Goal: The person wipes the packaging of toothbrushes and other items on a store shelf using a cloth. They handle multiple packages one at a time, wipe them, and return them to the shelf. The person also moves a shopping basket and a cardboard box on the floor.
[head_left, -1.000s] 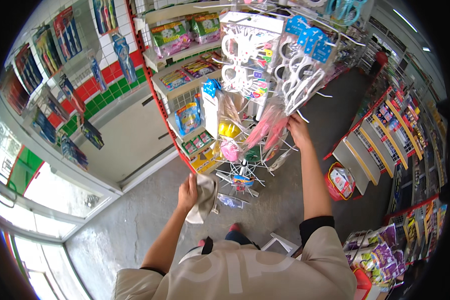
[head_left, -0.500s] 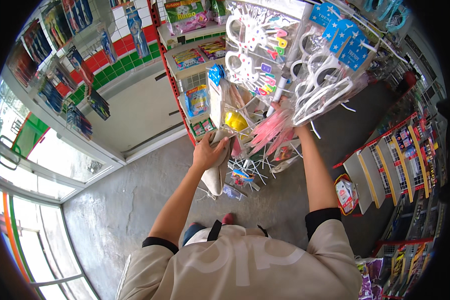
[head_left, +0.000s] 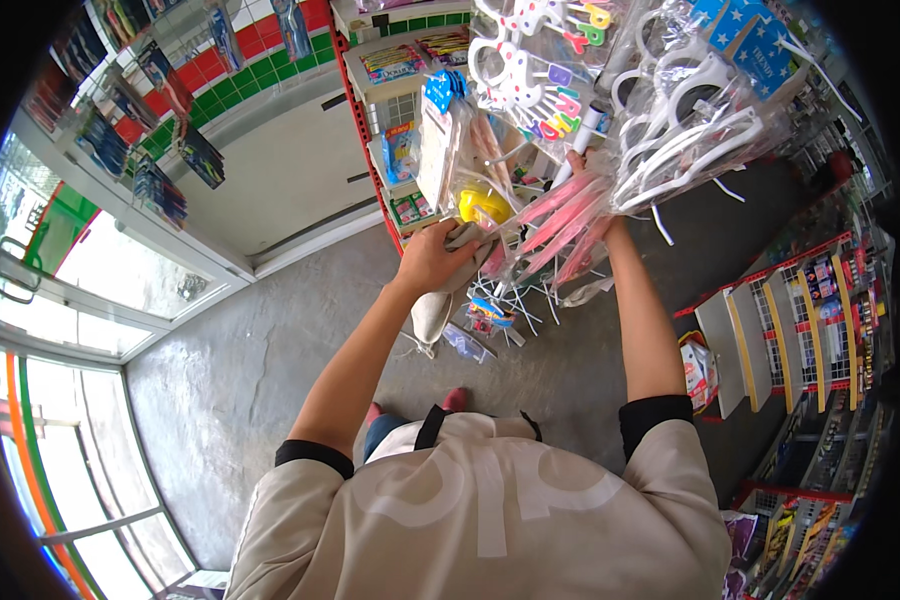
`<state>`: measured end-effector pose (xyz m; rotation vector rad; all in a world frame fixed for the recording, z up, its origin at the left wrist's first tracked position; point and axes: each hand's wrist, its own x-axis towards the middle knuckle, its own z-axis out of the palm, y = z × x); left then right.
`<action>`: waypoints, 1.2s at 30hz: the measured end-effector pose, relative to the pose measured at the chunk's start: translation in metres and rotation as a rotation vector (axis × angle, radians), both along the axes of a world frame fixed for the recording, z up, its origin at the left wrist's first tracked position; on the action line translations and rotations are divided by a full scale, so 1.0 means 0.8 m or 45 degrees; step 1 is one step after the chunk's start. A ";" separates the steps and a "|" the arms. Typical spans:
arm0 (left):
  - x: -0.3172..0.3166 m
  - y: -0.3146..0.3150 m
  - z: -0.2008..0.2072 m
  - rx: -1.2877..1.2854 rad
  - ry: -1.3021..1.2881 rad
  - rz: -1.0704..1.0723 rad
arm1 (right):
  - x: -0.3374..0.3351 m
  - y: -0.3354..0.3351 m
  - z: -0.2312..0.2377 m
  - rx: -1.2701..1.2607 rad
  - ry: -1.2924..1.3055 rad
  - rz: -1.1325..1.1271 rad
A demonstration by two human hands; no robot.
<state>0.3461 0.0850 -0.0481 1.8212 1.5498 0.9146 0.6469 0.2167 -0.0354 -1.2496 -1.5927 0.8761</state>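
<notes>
My left hand [head_left: 435,260] is closed on a grey-beige cloth item [head_left: 432,318] that hangs at the left side of a display rack. Close to its fingers is a yellow rounded thing [head_left: 483,206] in clear wrapping. My right hand [head_left: 578,163] is at the rack's white pole [head_left: 582,138], its fingers curled by it and mostly covered by pink packets [head_left: 567,215] in clear plastic; whether it grips the pole cannot be seen. Bagged white novelty glasses frames [head_left: 685,125] hang above my right wrist. Party glasses with coloured letters [head_left: 530,85] hang above the pole.
White wire hooks [head_left: 525,305] stick out low on the rack. Shelves [head_left: 375,95] with packets stand behind it on the left. Glass doors [head_left: 80,290] are at far left. A shelf unit with red edges [head_left: 770,330] stands on the right, above the grey floor [head_left: 240,400].
The rack and its hanging goods have shifted up and right in the picture. My left hand has moved up with the cloth item. My right hand stays by the pole.
</notes>
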 end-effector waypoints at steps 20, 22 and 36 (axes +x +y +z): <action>-0.067 -0.032 -0.001 -0.046 0.008 0.020 | -0.062 -0.086 0.005 -0.047 0.116 -0.086; -0.078 -0.039 0.000 -0.046 0.013 0.018 | -0.073 -0.088 0.006 -0.038 0.129 -0.083; -0.140 -0.107 0.009 -0.045 -0.084 0.082 | -0.140 -0.133 0.000 -0.012 0.201 -0.038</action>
